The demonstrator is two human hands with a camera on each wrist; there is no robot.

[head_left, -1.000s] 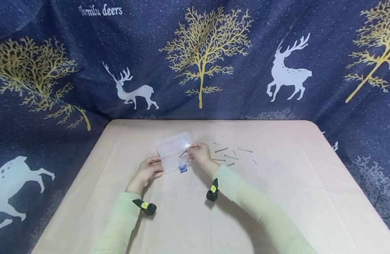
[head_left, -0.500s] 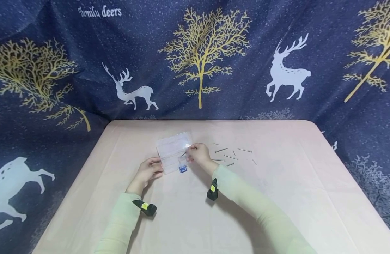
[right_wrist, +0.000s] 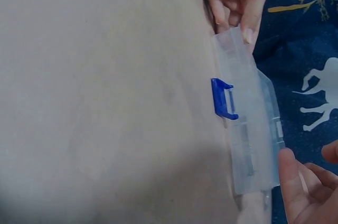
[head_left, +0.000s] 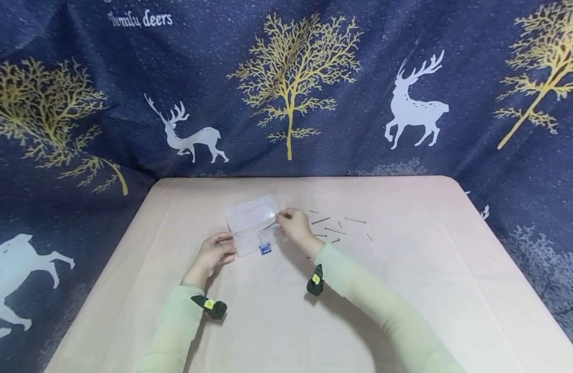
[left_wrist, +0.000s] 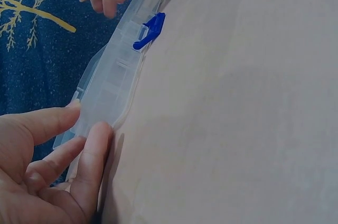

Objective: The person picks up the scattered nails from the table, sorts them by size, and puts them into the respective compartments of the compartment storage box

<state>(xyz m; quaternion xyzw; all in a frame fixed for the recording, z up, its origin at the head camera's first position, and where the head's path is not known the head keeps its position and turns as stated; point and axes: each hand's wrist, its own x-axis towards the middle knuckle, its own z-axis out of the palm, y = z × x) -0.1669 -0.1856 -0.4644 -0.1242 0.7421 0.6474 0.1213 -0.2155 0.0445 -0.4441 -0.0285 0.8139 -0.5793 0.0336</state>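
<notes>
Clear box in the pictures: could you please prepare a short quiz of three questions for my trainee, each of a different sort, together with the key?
1. True or false: the lid of the box is open.
2. In the head view, where do most metal pieces lie?
A) left of the box
B) right of the box
C) between the latch and the left hand
3. Fill in the colour: the left hand holds one end of the box, whose latch is ___.

Key: 1. True. 2. B. 3. Blue.
</notes>
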